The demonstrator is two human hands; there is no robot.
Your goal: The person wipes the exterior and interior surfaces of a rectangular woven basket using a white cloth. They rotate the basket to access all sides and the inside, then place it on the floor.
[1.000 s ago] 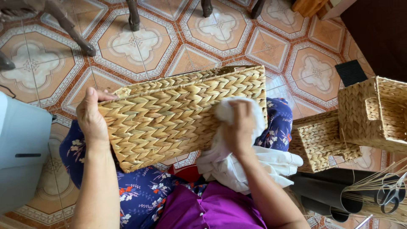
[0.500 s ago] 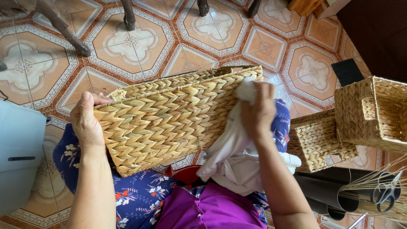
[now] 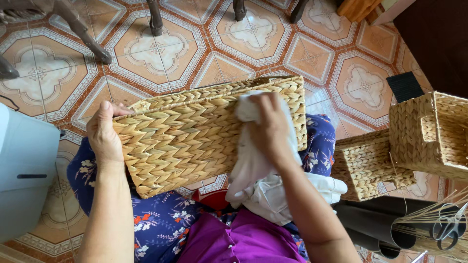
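A woven straw basket lies on its side across my lap, its braided wall facing up. My left hand grips its left end. My right hand presses a white cloth against the upper right part of the basket wall. The rest of the cloth hangs down over my lap, by the purple shirt and blue flowered trousers.
Two more woven baskets stand at the right. Scissors lie on loose straw strands at the lower right, beside dark tubes. A pale grey object is at the left. Chair legs stand on the patterned tile floor.
My right hand has slid the white cloth up and then left along the basket wall. The left hand keeps its hold on the basket's left end.
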